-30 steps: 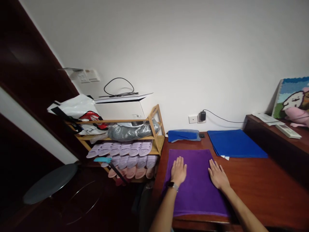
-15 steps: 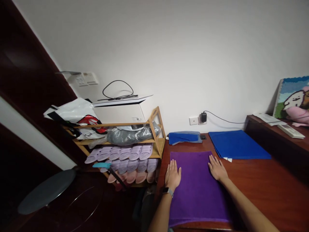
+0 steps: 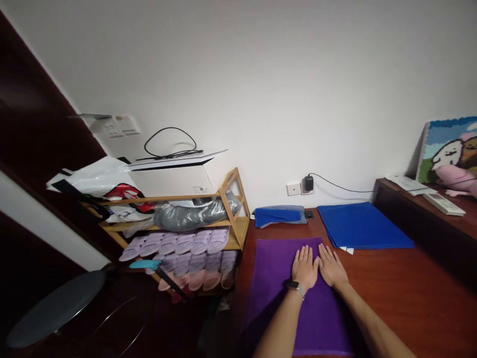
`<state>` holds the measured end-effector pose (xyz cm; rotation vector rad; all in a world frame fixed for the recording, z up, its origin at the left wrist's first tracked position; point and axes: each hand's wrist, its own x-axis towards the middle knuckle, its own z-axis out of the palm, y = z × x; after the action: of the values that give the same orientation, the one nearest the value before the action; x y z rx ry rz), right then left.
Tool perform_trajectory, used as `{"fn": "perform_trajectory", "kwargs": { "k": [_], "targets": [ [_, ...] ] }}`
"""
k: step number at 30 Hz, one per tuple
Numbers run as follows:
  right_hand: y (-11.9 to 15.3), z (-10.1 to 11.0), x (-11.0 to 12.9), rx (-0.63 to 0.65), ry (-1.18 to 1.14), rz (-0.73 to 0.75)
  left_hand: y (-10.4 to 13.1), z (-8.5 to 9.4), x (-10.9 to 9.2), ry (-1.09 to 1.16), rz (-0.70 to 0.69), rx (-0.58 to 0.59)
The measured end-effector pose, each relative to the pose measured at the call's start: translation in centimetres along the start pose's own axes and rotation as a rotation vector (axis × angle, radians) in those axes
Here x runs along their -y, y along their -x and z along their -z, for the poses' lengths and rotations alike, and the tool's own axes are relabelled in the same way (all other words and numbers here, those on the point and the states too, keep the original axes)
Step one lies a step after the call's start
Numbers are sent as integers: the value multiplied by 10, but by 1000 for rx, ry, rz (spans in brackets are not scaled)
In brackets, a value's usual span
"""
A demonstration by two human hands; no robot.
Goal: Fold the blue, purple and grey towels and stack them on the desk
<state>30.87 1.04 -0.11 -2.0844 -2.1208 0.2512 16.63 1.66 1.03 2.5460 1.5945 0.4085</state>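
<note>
A purple cloth [image 3: 276, 278] lies spread flat on the reddish-brown wooden table [image 3: 395, 293]. My left hand [image 3: 305, 268] rests palm down on its upper right part, fingers stretched out, a watch on the wrist. Beside it, my right hand [image 3: 333, 268] lies flat across the cloth's right edge, fingers extended; the two thumbs are close together. Neither hand grips anything. Behind the hands, a folded blue cloth [image 3: 363, 224] with white tags sits at the right. A smaller blue folded cloth in clear wrapping [image 3: 280, 216] lies near the wall.
Left of the table stands a wooden shoe rack [image 3: 242, 228] with lilac and pink slippers, a white box [image 3: 171, 180] and bags. A black adapter [image 3: 309, 183] is plugged into the wall. A remote control [image 3: 443, 203] lies on the raised ledge at right. A dark round stool [image 3: 55, 308] stands lower left.
My left hand has slid right across the purple cloth, from its left edge to beside my right hand. My right hand stays at the right edge. The view has shifted slightly.
</note>
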Motion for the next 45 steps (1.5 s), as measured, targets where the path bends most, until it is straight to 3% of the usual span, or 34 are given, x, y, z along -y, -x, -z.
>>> {"fn": "perform_trajectory", "kwargs": {
  "k": [2,8,11,19,24,26,28,31,33,35,41,43,45],
  "targets": [
    [-1,-1,0,-6,0,-8,-1,0,17,-19,35,15],
    [0,-5,-1,-2,35,-31,41,37,142,-212,321,-64],
    [0,-7,0,-8,48,-46,54,41,176,-253,354,-82],
    [-35,12,13,-2,19,-94,54,29,175,-294,364,-116],
    [-42,2,11,-16,13,-64,52,38,175,-344,332,-151],
    [-42,-2,9,-26,6,-41,41,37,156,-324,259,-185],
    [-42,-2,8,-30,-2,-31,22,33,124,-258,128,-186],
    [-42,0,7,-34,-20,-31,-10,23,74,-140,-36,-96],
    [-43,0,7,-31,-26,-26,-25,21,63,-98,-31,-9],
    [-44,0,6,-27,-19,-23,-27,25,78,-105,28,47],
    [-45,-7,4,-41,-3,-31,15,50,193,-263,244,6],
    [-46,-6,6,-43,-15,-38,24,58,209,-313,282,-71],
    [-46,1,10,-42,-35,-48,26,66,205,-362,270,-175]
  ]
}}
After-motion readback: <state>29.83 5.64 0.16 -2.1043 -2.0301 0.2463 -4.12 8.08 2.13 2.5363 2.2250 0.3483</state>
